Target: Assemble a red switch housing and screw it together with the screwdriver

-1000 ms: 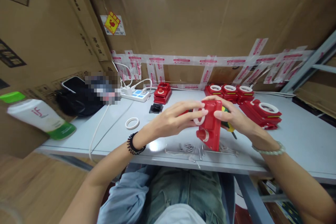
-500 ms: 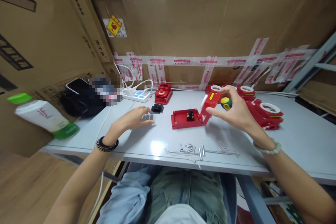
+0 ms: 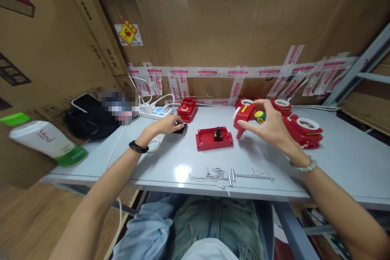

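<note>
My left hand point(image 3: 166, 125) is over a small flat black part point(image 3: 180, 129) on the table, its fingers closed on the part's left side. Below that wrist lies a white ring point(image 3: 153, 145). My right hand point(image 3: 268, 124) grips a red housing cover point(image 3: 243, 114) with a yellow label and a white rim, tilted up off the table. Between the hands rests a red base point(image 3: 205, 139), open side up, with a black switch block point(image 3: 217, 134) inside. Behind my right fingers is a green and yellow rounded thing point(image 3: 260, 117), partly hidden.
Screws point(image 3: 217, 172), metal pins point(image 3: 231, 176) and a thin rod lie near the front edge. Several red housings with white rings point(image 3: 304, 130) stand right; another red unit point(image 3: 186, 109) and a power strip point(image 3: 156, 112) are behind. A bottle point(image 3: 48, 140) stands left, before cardboard point(image 3: 207, 28).
My left hand has moved forward and closed on the black part, uncovering the white ring. My right hand has drawn the red cover slightly away from the base.
</note>
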`<state>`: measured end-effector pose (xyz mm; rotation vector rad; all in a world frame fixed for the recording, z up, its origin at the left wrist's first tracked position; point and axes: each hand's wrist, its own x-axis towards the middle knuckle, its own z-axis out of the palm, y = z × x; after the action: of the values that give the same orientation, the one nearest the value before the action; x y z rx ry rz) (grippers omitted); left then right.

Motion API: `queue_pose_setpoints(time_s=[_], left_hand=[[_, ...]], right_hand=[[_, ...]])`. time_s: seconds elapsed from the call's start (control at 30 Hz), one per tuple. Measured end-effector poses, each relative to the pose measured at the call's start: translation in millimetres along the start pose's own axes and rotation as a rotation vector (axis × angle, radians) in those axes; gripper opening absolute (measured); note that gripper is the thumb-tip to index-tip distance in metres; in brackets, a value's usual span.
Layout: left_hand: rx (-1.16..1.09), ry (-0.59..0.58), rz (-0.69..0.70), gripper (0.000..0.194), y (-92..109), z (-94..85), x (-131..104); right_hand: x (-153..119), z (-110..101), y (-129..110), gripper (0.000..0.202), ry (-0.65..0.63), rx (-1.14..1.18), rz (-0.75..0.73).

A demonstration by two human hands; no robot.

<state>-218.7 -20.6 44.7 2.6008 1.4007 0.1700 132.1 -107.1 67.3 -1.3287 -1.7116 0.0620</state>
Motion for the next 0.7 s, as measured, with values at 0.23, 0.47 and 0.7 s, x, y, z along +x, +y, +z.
queue_pose_setpoints(time_s=[0.23,0.47,0.7], left_hand=[[-0.079,-0.015,0.003,0.056,-20,0.3,8],[-0.173,-0.03,0.025,0.063,-33,1.5,10],[-0.14,-0.049,0.041,0.057,-34,0.0,14]], right_hand=[[-3,3,-1,0.066,-0.05,0.028,-0.036],[-4,1,-5,0.062,-0.087,0.034,-0.016],[-4,0,-7,0.06,-0.103,0.032,-0.01]])
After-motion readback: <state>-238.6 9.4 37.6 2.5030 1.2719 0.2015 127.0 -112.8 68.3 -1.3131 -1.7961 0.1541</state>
